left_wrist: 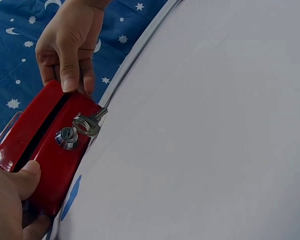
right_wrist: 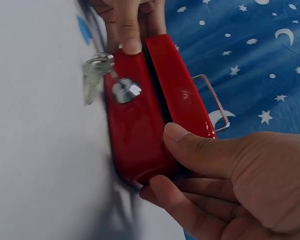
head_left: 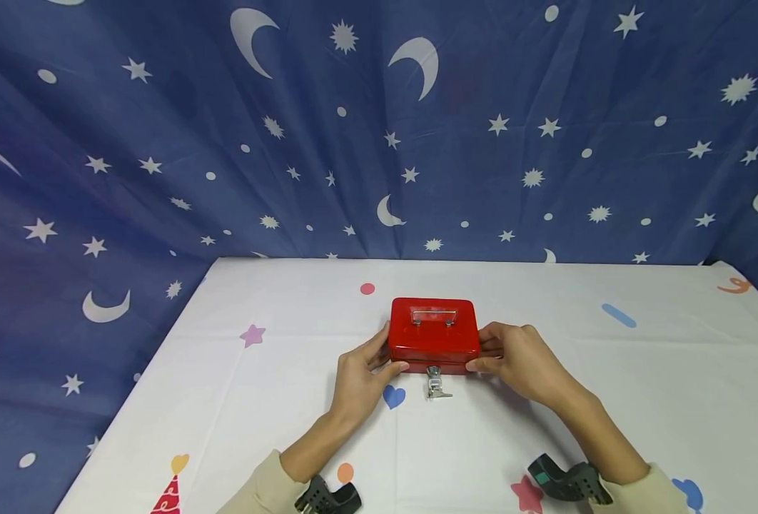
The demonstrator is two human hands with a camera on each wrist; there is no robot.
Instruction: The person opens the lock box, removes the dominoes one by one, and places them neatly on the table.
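Observation:
A small red cash box (head_left: 433, 330) with a thin metal handle (head_left: 434, 314) on its lid sits on the table. Keys (head_left: 438, 389) hang at the round silver lock (left_wrist: 67, 138) on its front. My left hand (head_left: 358, 378) grips the left end, its thumb at the front corner. At the other end my right hand (head_left: 525, 360) holds the box, with its thumb (right_wrist: 190, 145) by the seam and fingers curled at the side. Both wrist views show a dark gap between lid and base. Fingertips behind the box are partly hidden.
A white tablecloth (head_left: 276, 400) printed with coloured shapes covers the table. Behind it hangs a dark blue curtain (head_left: 366, 164) with moons and stars. Each wrist wears a black strap device, such as the one on the right wrist (head_left: 568, 480).

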